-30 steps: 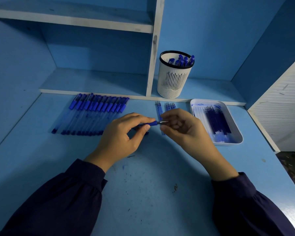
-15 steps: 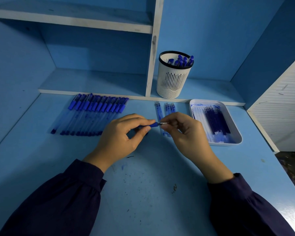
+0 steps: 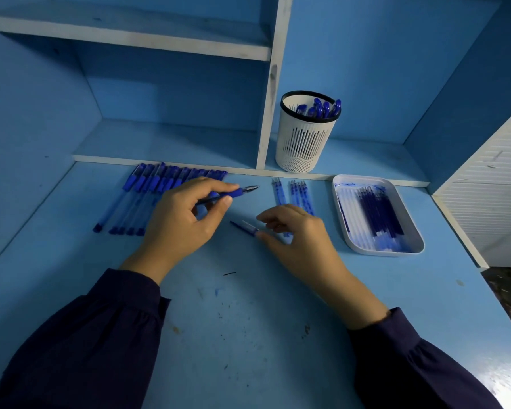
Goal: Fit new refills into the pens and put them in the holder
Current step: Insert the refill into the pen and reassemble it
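One slim blue pen [image 3: 237, 192] in left hand [image 3: 176, 221]; right hand [image 3: 300, 236] touches translucent cap [image 3: 246, 226].

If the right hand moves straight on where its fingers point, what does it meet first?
Probably the loose pen cap lying just ahead of the right hand; its thumb may already touch it.

The blue tabletop [image 3: 248, 335] sits in a blue-walled alcove. An upper shelf [image 3: 130, 39] and lower shelf [image 3: 165, 143] meet a vertical divider [image 3: 273, 84]. A white slatted panel [image 3: 490, 187] stands at right.
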The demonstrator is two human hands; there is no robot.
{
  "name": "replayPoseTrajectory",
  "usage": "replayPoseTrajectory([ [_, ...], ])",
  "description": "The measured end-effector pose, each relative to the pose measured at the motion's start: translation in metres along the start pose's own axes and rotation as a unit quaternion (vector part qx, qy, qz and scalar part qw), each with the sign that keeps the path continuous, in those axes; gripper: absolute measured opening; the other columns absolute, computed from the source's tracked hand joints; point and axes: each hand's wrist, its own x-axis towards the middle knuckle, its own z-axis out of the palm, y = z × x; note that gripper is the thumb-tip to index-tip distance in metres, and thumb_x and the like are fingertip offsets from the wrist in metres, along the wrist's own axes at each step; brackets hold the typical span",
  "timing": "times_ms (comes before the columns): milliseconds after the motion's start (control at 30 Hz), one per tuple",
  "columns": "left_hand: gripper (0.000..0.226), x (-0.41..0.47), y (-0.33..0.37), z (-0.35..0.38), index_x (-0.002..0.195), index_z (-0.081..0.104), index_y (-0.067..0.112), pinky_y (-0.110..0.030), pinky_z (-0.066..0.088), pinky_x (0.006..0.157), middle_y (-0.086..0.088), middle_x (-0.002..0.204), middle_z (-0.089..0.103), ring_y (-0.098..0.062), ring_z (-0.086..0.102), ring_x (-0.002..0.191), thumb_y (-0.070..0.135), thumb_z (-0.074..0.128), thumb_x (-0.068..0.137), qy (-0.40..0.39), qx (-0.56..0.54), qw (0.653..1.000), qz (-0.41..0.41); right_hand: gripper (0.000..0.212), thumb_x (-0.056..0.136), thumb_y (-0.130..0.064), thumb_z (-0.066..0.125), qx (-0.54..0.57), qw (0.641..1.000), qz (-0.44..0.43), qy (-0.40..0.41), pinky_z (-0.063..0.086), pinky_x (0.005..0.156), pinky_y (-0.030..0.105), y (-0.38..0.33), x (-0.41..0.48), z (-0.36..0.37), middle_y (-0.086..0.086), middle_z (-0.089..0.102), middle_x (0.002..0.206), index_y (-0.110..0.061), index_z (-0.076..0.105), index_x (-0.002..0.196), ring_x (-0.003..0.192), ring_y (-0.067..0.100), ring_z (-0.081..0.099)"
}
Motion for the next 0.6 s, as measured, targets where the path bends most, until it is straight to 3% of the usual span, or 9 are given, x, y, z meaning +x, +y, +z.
replayPoseTrajectory([
  [133, 0.019, 0.001, -0.004, -0.002, 0.110, 0.073, 0.019, -0.029, 0.055, 0.081, 0.013, 0.104, 0.071, -0.009, 0.067, 0.094, 0.021, 0.064, 0.093, -0.001, 0.019, 1.000, -0.008, 0.020, 0.080, -0.007, 0.071, -0.055, 0.997, -0.037, -0.034, 0.044, 0.078, 0.013, -0.004, 0.005, 0.012, 0.005, 0.065, 0.097, -0.006, 0.068, 0.100, 0.086, 0.017, 0.061],
  [200, 0.019, 0.001, -0.005, -0.001, 0.110, 0.073, 0.019, -0.032, 0.056, 0.082, 0.014, 0.106, 0.071, -0.009, 0.067, 0.096, 0.022, 0.064, 0.094, -0.012, 0.024, 1.000, -0.010, 0.017, 0.081, -0.003, 0.069, -0.058, 0.997, -0.044, -0.034, 0.047, 0.077, 0.022, -0.004, 0.007, 0.015, 0.006, 0.065, 0.094, -0.005, 0.068, 0.098, 0.084, 0.020, 0.062],
  [300, 0.020, 0.000, -0.004, 0.000, 0.111, 0.073, 0.023, -0.038, 0.057, 0.082, 0.016, 0.107, 0.070, -0.010, 0.067, 0.098, 0.025, 0.062, 0.094, -0.022, 0.033, 0.999, -0.012, 0.015, 0.083, -0.001, 0.065, -0.051, 0.998, -0.035, -0.031, 0.047, 0.075, 0.018, -0.005, 0.007, 0.015, 0.004, 0.065, 0.092, -0.007, 0.069, 0.097, 0.082, 0.017, 0.061],
  [467, 0.018, -0.002, -0.003, 0.002, 0.109, 0.072, 0.028, -0.039, 0.056, 0.080, 0.019, 0.107, 0.070, -0.009, 0.067, 0.096, 0.025, 0.063, 0.094, -0.033, 0.032, 0.999, -0.012, 0.014, 0.087, -0.004, 0.062, 0.043, 0.998, 0.037, 0.011, 0.048, 0.075, 0.015, -0.009, 0.004, 0.003, -0.002, 0.068, 0.090, -0.011, 0.070, 0.096, 0.080, 0.008, 0.063],
  [600, 0.018, -0.004, 0.000, 0.004, 0.109, 0.071, 0.031, -0.039, 0.056, 0.076, 0.017, 0.103, 0.070, -0.009, 0.066, 0.092, 0.029, 0.063, 0.093, -0.043, 0.037, 0.998, -0.017, 0.016, 0.088, -0.002, 0.064, 0.137, 0.985, 0.094, 0.034, 0.042, 0.066, 0.011, -0.004, 0.002, -0.015, -0.014, 0.059, 0.073, -0.016, 0.071, 0.092, 0.065, 0.003, 0.057],
])
